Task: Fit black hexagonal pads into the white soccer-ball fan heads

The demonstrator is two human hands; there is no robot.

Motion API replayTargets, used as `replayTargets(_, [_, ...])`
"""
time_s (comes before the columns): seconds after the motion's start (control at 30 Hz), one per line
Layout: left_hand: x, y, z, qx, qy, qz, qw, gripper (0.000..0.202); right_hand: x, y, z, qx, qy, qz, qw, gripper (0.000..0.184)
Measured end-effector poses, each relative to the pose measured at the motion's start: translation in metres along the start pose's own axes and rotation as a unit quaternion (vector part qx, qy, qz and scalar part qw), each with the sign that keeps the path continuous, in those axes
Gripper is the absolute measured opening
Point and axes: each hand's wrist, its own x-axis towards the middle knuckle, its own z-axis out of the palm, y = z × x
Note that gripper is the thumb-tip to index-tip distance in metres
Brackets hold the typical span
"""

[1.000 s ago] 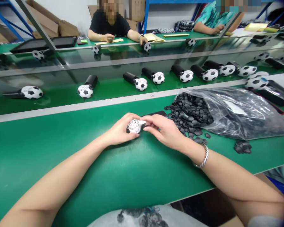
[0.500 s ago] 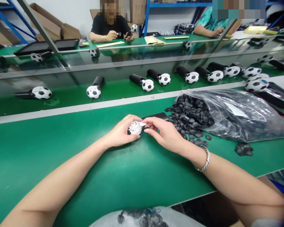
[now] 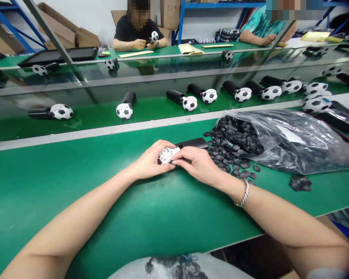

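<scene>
My left hand (image 3: 149,161) wraps round a small white football-patterned ball (image 3: 166,155) on the green table (image 3: 75,182). The ball sits on the end of a black handle (image 3: 192,143) that lies flat behind my fingers. My right hand (image 3: 198,162) pinches at the ball's right side, fingers pressed together against it; a silver bracelet is on that wrist. A clear plastic bag (image 3: 285,139) spilling small black patches (image 3: 231,149) lies just right of my hands.
Finished football gadgets (image 3: 189,103) with black handles lie in a row on the green conveyor belt (image 3: 84,116) beyond a metal rail. Across the line, a person in black (image 3: 138,33) holds a ball, and another person sits at the right. A clump of patches (image 3: 299,183) lies near the front edge.
The items on the belt have shifted to the right. My right fingers have closed in against the ball. The person opposite has lifted a ball in both hands.
</scene>
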Motion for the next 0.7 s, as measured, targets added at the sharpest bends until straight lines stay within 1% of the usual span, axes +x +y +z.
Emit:
replayTargets(0.1, [-0.001,0.003,0.0,-0.006,0.004,0.001,1.0,0.04,0.0,-0.001,0.002,0.001,0.008,0.018,1.0,0.006])
replayTargets(0.27, [0.001,0.002,-0.001,-0.019,0.009,0.003,1.0,0.04,0.002,0.0,0.003,-0.012,0.001,0.051,0.999,0.008])
replayTargets(0.43, [0.002,0.002,0.012,-0.008,0.051,0.015,0.999,0.037,0.003,0.003,0.004,-0.004,-0.022,0.099,0.995,0.008])
replayTargets(0.47, [0.001,0.002,0.015,-0.007,0.057,0.019,0.998,0.038,0.003,0.004,0.004,0.006,-0.02,0.103,0.995,0.008])
replayTargets(0.53, [-0.002,0.001,0.016,-0.005,0.067,0.026,0.997,0.04,0.004,0.007,0.001,0.03,-0.005,0.082,0.996,0.009])
replayTargets(0.6, [-0.006,-0.001,0.005,-0.001,0.095,0.023,0.995,0.044,0.003,0.012,-0.009,0.026,0.032,0.047,0.998,0.013])
replayTargets(0.63, [-0.008,-0.004,-0.005,0.004,0.121,0.016,0.993,0.046,0.002,0.017,-0.016,0.005,0.055,0.039,0.998,0.016])
replayTargets(0.7, [-0.008,-0.014,-0.034,0.042,0.207,-0.01,0.977,0.047,-0.001,0.028,-0.033,-0.069,0.095,0.051,0.992,0.022])
